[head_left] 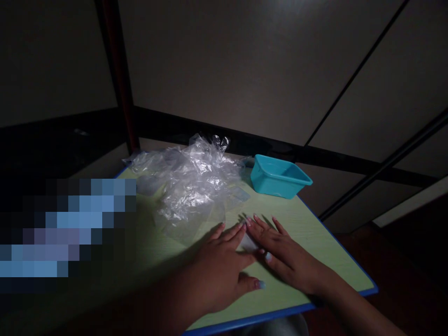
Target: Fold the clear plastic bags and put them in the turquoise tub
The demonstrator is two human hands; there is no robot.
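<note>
Left hand [224, 263] and right hand [285, 252] lie palm-down, fingers extended and slightly spread, fingertips close together at a small whitish sheet [249, 242] on the pale green desk [325, 252]; neither is closed around anything. Beyond them sits a heap of crumpled clear plastic film [192, 186]. Right of it, near the far edge, a turquoise plastic tub [276, 183] stands upright, its floor hidden, contents impossible to tell.
</note>
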